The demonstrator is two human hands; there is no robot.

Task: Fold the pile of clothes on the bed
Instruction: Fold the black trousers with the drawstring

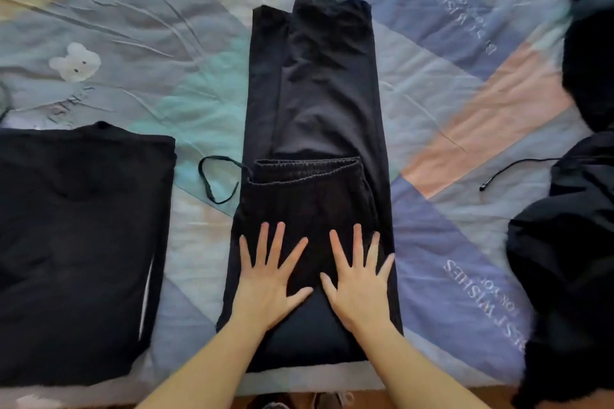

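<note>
A pair of black trousers (pixel 315 93) lies lengthwise in the middle of the bed, legs stacked and pointing away from me. Its waist end is folded up over the legs, with the elastic waistband (pixel 305 169) across the middle and a drawstring loop (pixel 216 179) sticking out to the left. My left hand (pixel 269 279) and my right hand (pixel 358 279) lie flat with spread fingers on this folded part, side by side, pressing it down. A folded black garment (pixel 76 242) sits at the left. A heap of unfolded black clothes (pixel 571 242) lies at the right edge.
The bed is covered with a patchwork sheet (pixel 448 83) in blue, teal and peach with printed words and a bear. A black cord (pixel 508 169) trails from the right heap. The bed's near edge and a strip of wooden floor (pixel 299 403) show at the bottom.
</note>
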